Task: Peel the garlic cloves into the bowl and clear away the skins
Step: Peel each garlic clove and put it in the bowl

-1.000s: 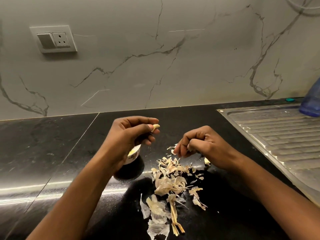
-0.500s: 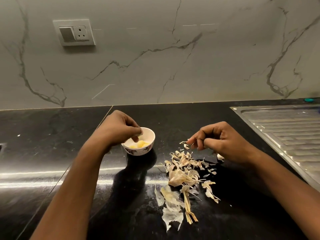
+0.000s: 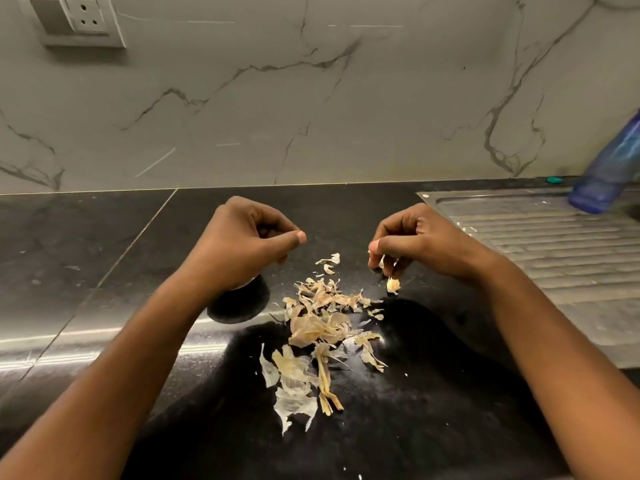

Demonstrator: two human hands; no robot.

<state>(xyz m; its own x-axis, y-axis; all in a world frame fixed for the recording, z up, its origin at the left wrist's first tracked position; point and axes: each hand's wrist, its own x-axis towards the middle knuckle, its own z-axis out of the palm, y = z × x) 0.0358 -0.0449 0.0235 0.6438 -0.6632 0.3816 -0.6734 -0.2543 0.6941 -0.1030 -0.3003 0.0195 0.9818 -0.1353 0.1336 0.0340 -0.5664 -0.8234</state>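
My left hand [image 3: 249, 244] hovers over the small white bowl [image 3: 242, 288], fingers curled, with nothing visible in them. Only a sliver of the bowl's rim shows under that hand. My right hand [image 3: 419, 240] pinches an unpeeled garlic clove [image 3: 382, 263] between thumb and fingertips just above the black counter [image 3: 104, 271]. Another clove [image 3: 393, 285] lies on the counter right below it. A loose pile of dry garlic skins [image 3: 322, 320] spreads between my forearms and toward me.
A steel sink drainboard [image 3: 554, 244] takes up the right side, with a blue bottle [image 3: 609, 168] tilted at its back edge. A marble wall with a switch and socket plate [image 3: 76, 19] stands behind the counter.
My left hand put the peeled clove into the bowl, then rose over it and now hides it. My right hand has stayed over the far end of the skins.
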